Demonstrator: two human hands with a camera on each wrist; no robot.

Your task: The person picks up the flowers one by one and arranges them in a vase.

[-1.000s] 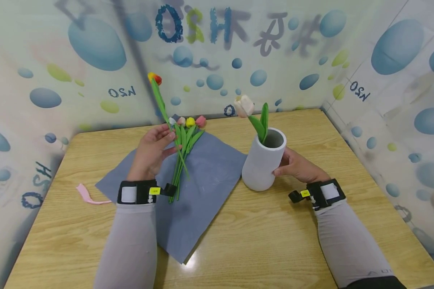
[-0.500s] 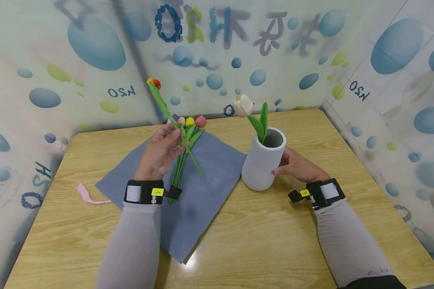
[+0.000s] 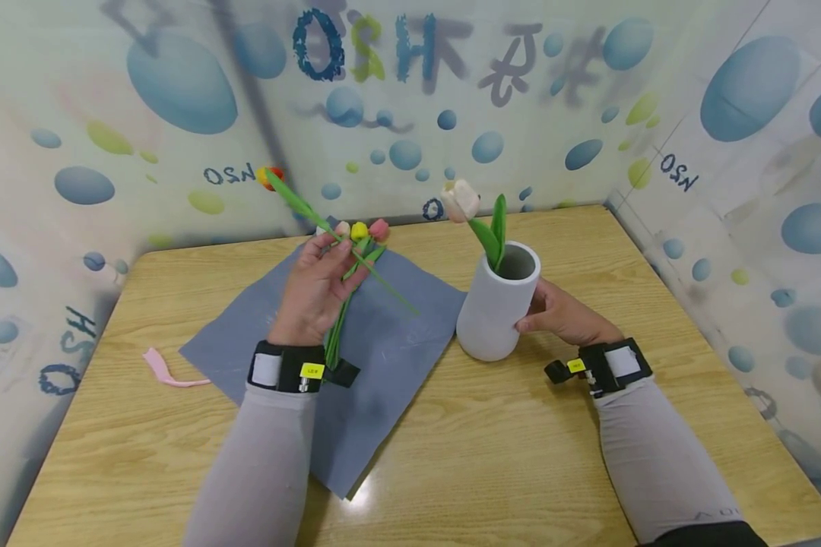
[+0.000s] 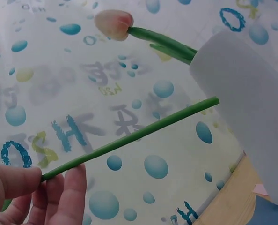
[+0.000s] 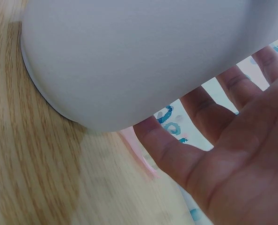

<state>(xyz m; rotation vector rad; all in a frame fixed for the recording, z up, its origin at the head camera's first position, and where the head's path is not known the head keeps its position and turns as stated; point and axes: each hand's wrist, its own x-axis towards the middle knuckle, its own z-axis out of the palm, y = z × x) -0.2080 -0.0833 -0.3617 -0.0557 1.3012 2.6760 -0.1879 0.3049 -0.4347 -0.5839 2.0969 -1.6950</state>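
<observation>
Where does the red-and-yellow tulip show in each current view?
Head: left of centre; the tulip tilts in the left hand.
Left wrist: only its stem is plain, slanting up rightward from the fingers.
Right wrist: not visible.
Shared landmark: white vase.

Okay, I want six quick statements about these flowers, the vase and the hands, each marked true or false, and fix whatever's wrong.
1. The left hand pinches the stem of a red-and-yellow tulip. True.
2. The right hand grips the white vase. True.
3. Two tulips stand in the vase. False: only one pale tulip shows in it.
4. A pink ribbon lies left of the blue-gray sheet. True.
5. The held tulip's cut end is inside the vase. False: it is outside.
6. The vase lies on its side. False: it stands upright on the wooden table.
</observation>
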